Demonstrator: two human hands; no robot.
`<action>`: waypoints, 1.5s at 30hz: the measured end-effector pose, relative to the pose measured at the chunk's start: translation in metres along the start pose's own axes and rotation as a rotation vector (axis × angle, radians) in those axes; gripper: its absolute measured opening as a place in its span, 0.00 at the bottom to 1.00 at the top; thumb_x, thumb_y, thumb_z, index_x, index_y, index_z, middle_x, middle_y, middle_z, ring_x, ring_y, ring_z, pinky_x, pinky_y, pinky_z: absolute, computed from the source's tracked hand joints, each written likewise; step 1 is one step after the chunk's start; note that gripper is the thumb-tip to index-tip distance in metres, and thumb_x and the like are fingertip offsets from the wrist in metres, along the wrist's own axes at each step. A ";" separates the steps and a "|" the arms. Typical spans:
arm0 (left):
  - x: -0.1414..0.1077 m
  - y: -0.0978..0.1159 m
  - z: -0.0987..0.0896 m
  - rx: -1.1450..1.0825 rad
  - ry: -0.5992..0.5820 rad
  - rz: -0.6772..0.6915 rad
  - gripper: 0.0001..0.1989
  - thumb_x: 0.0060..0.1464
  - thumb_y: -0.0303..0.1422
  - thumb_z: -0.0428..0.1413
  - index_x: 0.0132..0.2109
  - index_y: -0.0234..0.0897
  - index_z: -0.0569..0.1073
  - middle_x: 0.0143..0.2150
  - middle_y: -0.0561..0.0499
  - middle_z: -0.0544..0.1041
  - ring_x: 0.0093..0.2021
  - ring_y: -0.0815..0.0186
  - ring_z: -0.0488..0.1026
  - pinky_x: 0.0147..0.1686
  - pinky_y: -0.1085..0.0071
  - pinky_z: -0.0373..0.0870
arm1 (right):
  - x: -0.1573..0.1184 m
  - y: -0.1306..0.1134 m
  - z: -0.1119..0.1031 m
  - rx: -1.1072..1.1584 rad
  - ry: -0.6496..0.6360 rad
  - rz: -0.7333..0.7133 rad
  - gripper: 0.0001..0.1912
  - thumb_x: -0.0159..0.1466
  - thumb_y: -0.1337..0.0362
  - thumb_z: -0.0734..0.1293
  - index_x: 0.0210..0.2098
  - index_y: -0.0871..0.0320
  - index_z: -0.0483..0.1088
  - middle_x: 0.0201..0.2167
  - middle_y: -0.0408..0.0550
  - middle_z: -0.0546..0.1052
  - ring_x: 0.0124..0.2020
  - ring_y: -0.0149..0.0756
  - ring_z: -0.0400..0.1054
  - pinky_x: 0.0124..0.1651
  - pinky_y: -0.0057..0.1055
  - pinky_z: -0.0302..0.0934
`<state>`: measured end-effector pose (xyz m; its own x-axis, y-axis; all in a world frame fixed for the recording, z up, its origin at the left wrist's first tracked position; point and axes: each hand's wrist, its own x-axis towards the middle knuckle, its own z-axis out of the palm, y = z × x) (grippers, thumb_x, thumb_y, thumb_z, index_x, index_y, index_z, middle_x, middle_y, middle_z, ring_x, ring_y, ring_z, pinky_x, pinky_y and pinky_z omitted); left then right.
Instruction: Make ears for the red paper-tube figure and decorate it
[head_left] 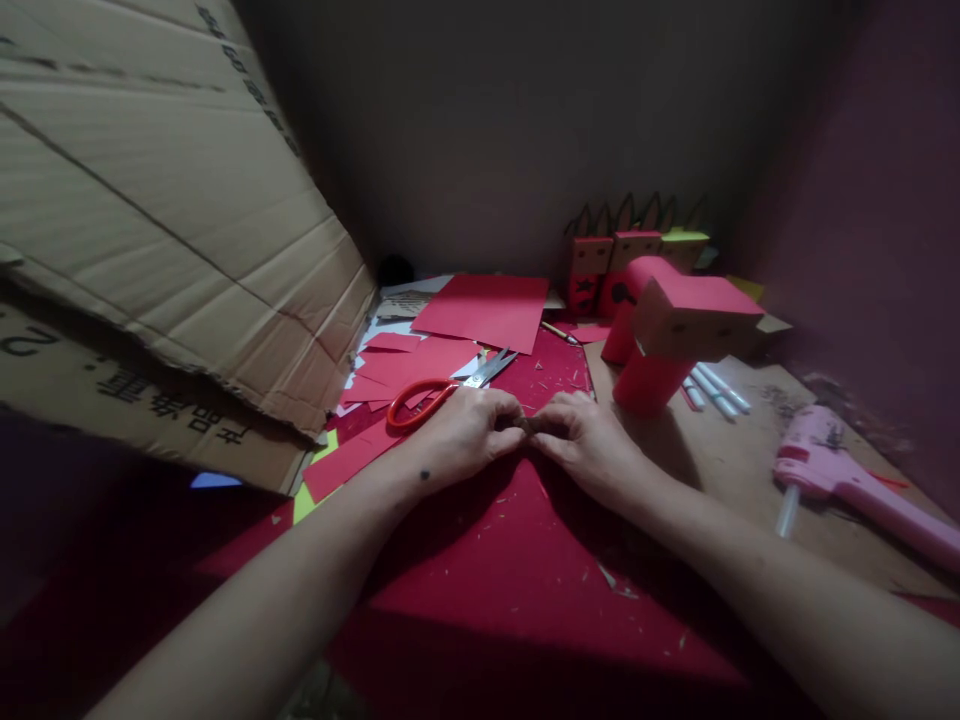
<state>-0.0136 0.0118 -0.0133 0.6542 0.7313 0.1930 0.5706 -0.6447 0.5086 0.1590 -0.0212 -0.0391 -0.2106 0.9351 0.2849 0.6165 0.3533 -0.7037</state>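
My left hand [476, 430] and my right hand [585, 435] meet over the middle of the red table, fingertips pinched together. Between them is a small brownish piece [527, 425], mostly covered by the fingers, its kind too small to make out. Red-handled scissors [424, 403] lie just beyond my left hand, blades pointing away to the right. To the right of my right hand stands a red paper figure [649, 375] with a box-like cardboard head [697, 320].
A big cardboard sheet [165, 220] leans at the left. Red paper [487, 308] lies at the back, near several box-headed figures [592, 260]. On a cardboard mat [742, 450] at the right rest a pink glue gun [817, 455] and glue sticks [716, 388]. Scraps dot the red table [480, 560].
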 end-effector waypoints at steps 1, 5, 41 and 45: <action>0.000 0.000 0.000 0.008 -0.013 0.006 0.05 0.52 0.28 0.54 0.32 0.33 0.75 0.24 0.55 0.72 0.25 0.72 0.66 0.27 0.75 0.59 | 0.000 0.001 0.000 -0.012 -0.009 -0.011 0.07 0.57 0.73 0.69 0.25 0.55 0.75 0.25 0.45 0.69 0.34 0.38 0.60 0.39 0.36 0.53; 0.000 0.001 0.001 0.050 -0.034 0.014 0.06 0.53 0.28 0.53 0.33 0.33 0.75 0.25 0.54 0.73 0.26 0.72 0.66 0.27 0.75 0.59 | 0.001 0.002 -0.001 -0.042 -0.034 -0.036 0.08 0.58 0.72 0.68 0.26 0.56 0.76 0.24 0.45 0.67 0.31 0.37 0.60 0.36 0.35 0.54; -0.002 0.008 -0.023 -0.978 -0.444 -0.505 0.03 0.40 0.28 0.57 0.25 0.33 0.74 0.12 0.59 0.57 0.12 0.78 0.46 0.10 0.80 0.38 | -0.006 -0.015 -0.012 0.939 -0.324 0.311 0.12 0.55 0.65 0.62 0.20 0.61 0.73 0.18 0.46 0.70 0.20 0.31 0.61 0.27 0.30 0.55; 0.000 0.003 -0.020 -1.058 -0.464 -0.518 0.04 0.41 0.28 0.57 0.22 0.33 0.73 0.13 0.58 0.59 0.12 0.78 0.47 0.09 0.81 0.40 | -0.006 -0.013 -0.012 0.987 -0.330 0.318 0.13 0.57 0.65 0.61 0.20 0.61 0.72 0.19 0.48 0.71 0.21 0.31 0.62 0.27 0.30 0.55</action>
<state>-0.0215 0.0140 0.0051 0.7081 0.5591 -0.4313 0.2771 0.3418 0.8980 0.1619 -0.0315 -0.0237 -0.4336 0.8968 -0.0877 -0.1717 -0.1778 -0.9690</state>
